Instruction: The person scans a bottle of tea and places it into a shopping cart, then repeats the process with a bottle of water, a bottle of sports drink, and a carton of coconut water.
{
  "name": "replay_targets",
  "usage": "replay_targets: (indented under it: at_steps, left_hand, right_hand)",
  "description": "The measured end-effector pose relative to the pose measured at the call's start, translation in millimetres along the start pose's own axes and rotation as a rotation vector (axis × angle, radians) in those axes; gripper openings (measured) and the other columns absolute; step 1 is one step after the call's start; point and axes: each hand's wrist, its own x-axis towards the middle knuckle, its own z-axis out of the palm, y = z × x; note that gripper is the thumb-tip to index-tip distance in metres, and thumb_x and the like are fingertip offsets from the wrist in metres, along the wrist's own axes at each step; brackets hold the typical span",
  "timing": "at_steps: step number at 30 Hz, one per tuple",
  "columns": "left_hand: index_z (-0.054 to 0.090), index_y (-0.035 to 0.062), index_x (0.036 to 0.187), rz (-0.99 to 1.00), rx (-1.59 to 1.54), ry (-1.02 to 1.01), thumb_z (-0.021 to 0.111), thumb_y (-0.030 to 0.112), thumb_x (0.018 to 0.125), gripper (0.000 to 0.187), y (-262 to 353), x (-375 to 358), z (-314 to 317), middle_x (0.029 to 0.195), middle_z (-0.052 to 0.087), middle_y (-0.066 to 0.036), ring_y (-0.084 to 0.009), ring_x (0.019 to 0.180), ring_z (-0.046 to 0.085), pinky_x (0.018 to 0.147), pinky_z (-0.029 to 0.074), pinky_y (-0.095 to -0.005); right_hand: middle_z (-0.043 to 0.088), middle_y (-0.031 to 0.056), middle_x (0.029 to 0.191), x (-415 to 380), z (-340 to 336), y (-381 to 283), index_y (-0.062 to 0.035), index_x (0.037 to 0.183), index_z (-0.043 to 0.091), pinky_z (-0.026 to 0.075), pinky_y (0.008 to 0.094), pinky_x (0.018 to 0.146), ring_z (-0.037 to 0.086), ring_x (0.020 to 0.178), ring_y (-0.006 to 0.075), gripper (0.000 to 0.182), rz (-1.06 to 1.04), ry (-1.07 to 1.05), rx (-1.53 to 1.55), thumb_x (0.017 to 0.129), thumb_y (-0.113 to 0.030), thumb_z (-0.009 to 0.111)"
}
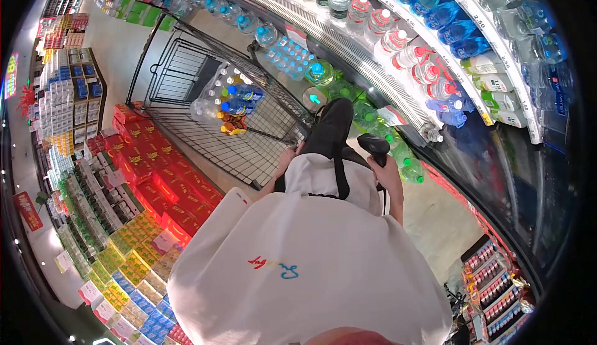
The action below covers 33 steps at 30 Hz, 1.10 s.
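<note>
The person's right hand (pixel 387 170) is wrapped around the grip of a black handheld scanner (pixel 373 147), fingers closed on the handle just beside the hip; it looks light, rigid and easy to hold one-handed by that handle. The left hand (pixel 286 158) rests near the edge of the wire cart (pixel 186 78), though whether its fingers are curled or spread cannot be told. Farther off in the cart lie shrink-wrapped bottle packs (pixel 229 99), likely heavy, slippery and best lifted from beneath.
</note>
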Motion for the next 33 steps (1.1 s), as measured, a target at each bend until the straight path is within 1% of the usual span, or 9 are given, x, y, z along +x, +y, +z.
replay_targets:
  at_steps: [4,6,7,9,13,20,22,26,33]
  left_hand:
    - [0.059,0.0107,0.136,0.169,0.139,0.143,0.048,0.038,0.100,0.046,-12,3,0,0.084,0.067,-0.030,-0.0419,0.079,0.067,0.064,0.051,-0.0498]
    - [0.073,0.0042,0.110,-0.175,0.071,0.043,0.044,0.055,0.099,0.059,15,0,-22,0.087,0.068,-0.030,-0.0433,0.085,0.067,0.071,0.051,-0.0524]
    - [0.073,0.0042,0.110,-0.174,0.071,0.046,0.044,0.055,0.099,0.059,11,2,-21,0.087,0.068,-0.030,-0.0433,0.085,0.067,0.071,0.051,-0.0524]
    - [0.073,0.0004,0.096,0.077,0.130,0.172,0.045,0.065,0.095,0.070,6,-3,-27,0.090,0.067,-0.033,-0.0467,0.089,0.066,0.081,0.050,-0.0519]
    - [0.074,0.0031,0.097,-0.094,-0.110,0.098,0.048,0.065,0.093,0.067,7,2,-56,0.092,0.066,-0.033,-0.0474,0.091,0.065,0.082,0.048,-0.0527]
    - [0.073,0.0124,0.107,-0.151,-0.034,0.097,0.043,0.061,0.096,0.058,-27,20,-85,0.092,0.066,-0.032,-0.0479,0.094,0.063,0.084,0.048,-0.0529]
    - [0.071,0.0163,0.115,-0.021,0.115,0.094,0.042,0.057,0.097,0.053,-37,29,-96,0.098,0.067,-0.031,-0.0467,0.093,0.064,0.083,0.050,-0.0530]
    - [0.067,0.0068,0.120,-0.088,0.121,0.222,0.041,0.063,0.096,0.066,12,10,-131,0.116,0.064,-0.031,-0.0460,0.100,0.065,0.087,0.051,-0.0520]
    - [0.067,0.0010,0.118,-0.230,0.055,0.342,0.033,0.081,0.088,0.092,-41,55,-133,0.116,0.065,-0.029,-0.0427,0.113,0.061,0.098,0.044,-0.0530]
  right_hand:
    - [0.063,0.0058,0.068,-3,3,-1,0.0009,0.092,0.066,0.047,0.0314,0.056,0.060,0.058,0.0148,0.033,0.006,0.007,0.019,0.085,-0.031,0.072]
    - [0.064,0.0060,0.069,-3,2,-2,0.0012,0.092,0.066,0.047,0.0316,0.056,0.060,0.058,0.0149,0.033,-0.016,0.015,0.027,0.085,-0.031,0.072]
    - [0.064,0.0059,0.069,-2,1,-2,0.0012,0.092,0.066,0.047,0.0315,0.056,0.060,0.058,0.0149,0.033,0.000,0.020,0.033,0.085,-0.030,0.072]
    - [0.065,0.0058,0.069,0,4,2,0.0011,0.091,0.066,0.047,0.0314,0.056,0.060,0.058,0.0148,0.032,0.013,0.022,0.039,0.085,-0.029,0.073]
    - [0.058,0.0013,0.062,15,4,15,-0.0003,0.089,0.065,0.039,0.0285,0.046,0.052,0.048,0.0096,0.024,-0.091,0.039,0.021,0.087,-0.023,0.072]
    - [0.061,0.0041,0.063,17,-4,1,0.0009,0.089,0.064,0.043,0.0300,0.050,0.055,0.052,0.0113,0.032,-0.004,-0.061,0.044,0.083,-0.029,0.074]
    - [0.060,0.0036,0.062,19,0,3,0.0006,0.089,0.065,0.043,0.0300,0.050,0.055,0.052,0.0114,0.031,-0.005,-0.068,0.015,0.084,-0.029,0.074]
    - [0.058,0.0010,0.064,28,10,12,0.0002,0.094,0.065,0.041,0.0279,0.046,0.052,0.049,0.0089,0.025,-0.038,-0.062,-0.038,0.088,-0.023,0.072]
    - [0.059,0.0015,0.065,22,30,4,-0.0010,0.095,0.065,0.041,0.0274,0.045,0.052,0.048,0.0091,0.024,-0.022,-0.066,-0.002,0.088,-0.023,0.072]
